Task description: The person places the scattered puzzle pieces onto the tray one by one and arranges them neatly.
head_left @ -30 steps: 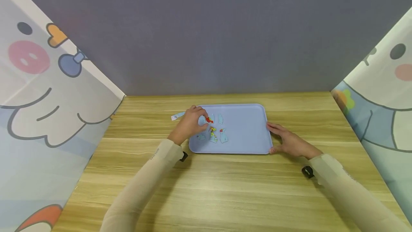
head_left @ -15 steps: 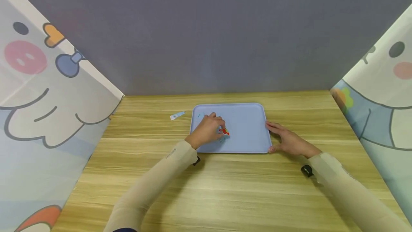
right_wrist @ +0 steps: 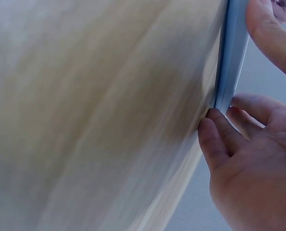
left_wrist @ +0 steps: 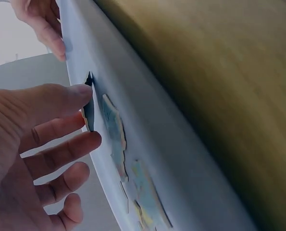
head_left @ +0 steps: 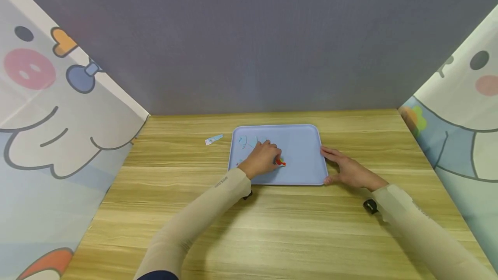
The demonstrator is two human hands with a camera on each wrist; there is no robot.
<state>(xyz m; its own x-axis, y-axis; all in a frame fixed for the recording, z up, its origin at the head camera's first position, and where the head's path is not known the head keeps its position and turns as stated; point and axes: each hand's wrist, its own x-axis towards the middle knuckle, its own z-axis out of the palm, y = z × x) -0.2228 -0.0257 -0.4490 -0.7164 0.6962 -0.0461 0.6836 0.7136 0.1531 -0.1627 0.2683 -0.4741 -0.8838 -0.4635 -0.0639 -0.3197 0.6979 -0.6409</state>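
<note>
A light blue tray [head_left: 303, 154] lies on the wooden table, with several pale blue jigsaw puzzle pieces [head_left: 242, 141] on its left part. Over the middle of it my left hand [head_left: 262, 159] pinches one puzzle piece [head_left: 281, 163] with red on its face. In the left wrist view that puzzle piece [left_wrist: 89, 108] stands on edge between thumb and fingers, near two flat puzzle pieces [left_wrist: 115, 130]. My right hand [head_left: 348, 171] rests against the tray's right edge, its fingers fairly straight and its thumb at the near corner. Some pieces are hidden behind my left hand.
A small pale blue and white strip [head_left: 214, 139] lies on the table [head_left: 295, 228] left of the tray. A grey panel [head_left: 272, 42] rises behind the table. Cartoon-printed walls [head_left: 35, 141] stand at both sides.
My left hand has moved right and slightly nearer across the tray, carrying the red-marked puzzle piece from the left part toward the middle. The right hand stays at the tray's edge.
</note>
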